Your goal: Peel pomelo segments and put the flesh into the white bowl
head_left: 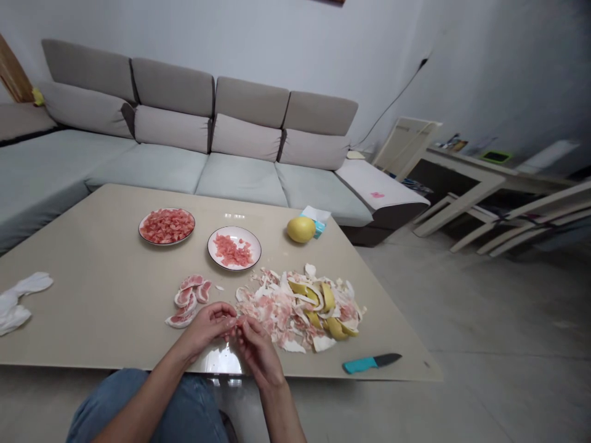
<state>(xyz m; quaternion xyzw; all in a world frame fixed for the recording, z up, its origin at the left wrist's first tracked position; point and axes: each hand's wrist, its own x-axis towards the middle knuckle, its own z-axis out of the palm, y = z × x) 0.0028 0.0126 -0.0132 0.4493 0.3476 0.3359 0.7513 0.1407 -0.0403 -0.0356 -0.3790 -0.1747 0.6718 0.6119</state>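
Observation:
My left hand [209,326] and my right hand [259,352] meet over the table's near side, fingertips pinched together. Between them is a small piece of reddish pomelo flesh [228,336], mostly covered by the fingers. Several pomelo segments [187,301], still in pale membrane, lie just beyond my left hand. To the right spreads a heap of peel and membrane scraps [281,311], with yellow rind in it. Loose pink flesh partly covers one white plate [253,239]; another plate [159,243], farther left, is piled with flesh.
A turquoise-handled knife [369,363] lies by the table's near right edge. A whole yellow pomelo [301,229] stands at the far right beside a blue tissue pack [318,229]. White crumpled tissue [23,295] lies at left. A grey sofa [240,175] borders the table's far side.

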